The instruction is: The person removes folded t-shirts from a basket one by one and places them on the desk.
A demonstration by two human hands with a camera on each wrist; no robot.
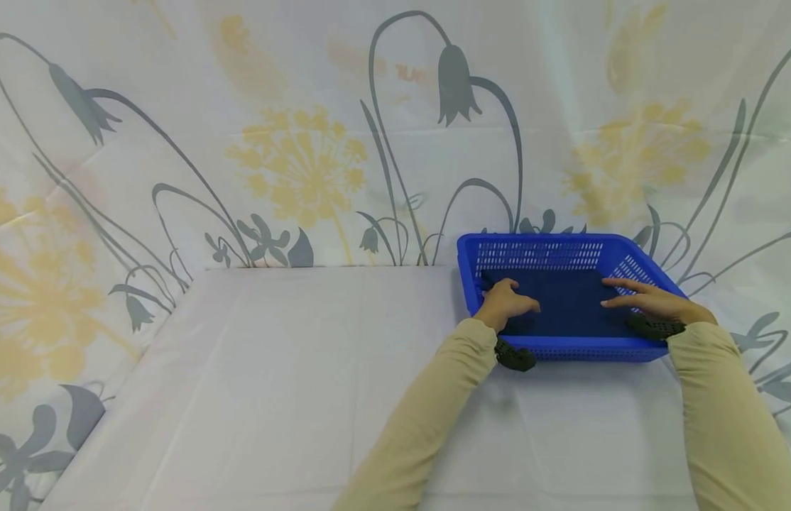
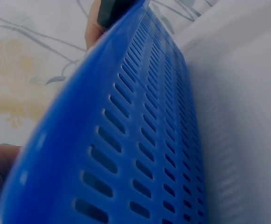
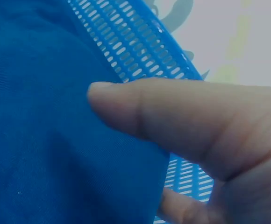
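Dark blue folded cloth lies inside a blue plastic basket with slotted sides. My left hand reaches over the basket's left front, its thumb spread out above the cloth's left part. At the right end, my right hand extends its thumb and a finger with a gap between them. Up close in the right wrist view, the thumb lies over the cloth, and a finger passes behind the cloth's edge. The basket wall hides most of the left hand in the left wrist view.
The basket stands at the far right of a white-covered table. Behind it hangs a curtain with grey and yellow flowers. Dark wrist bands sit on both wrists, close to the basket's front rim.
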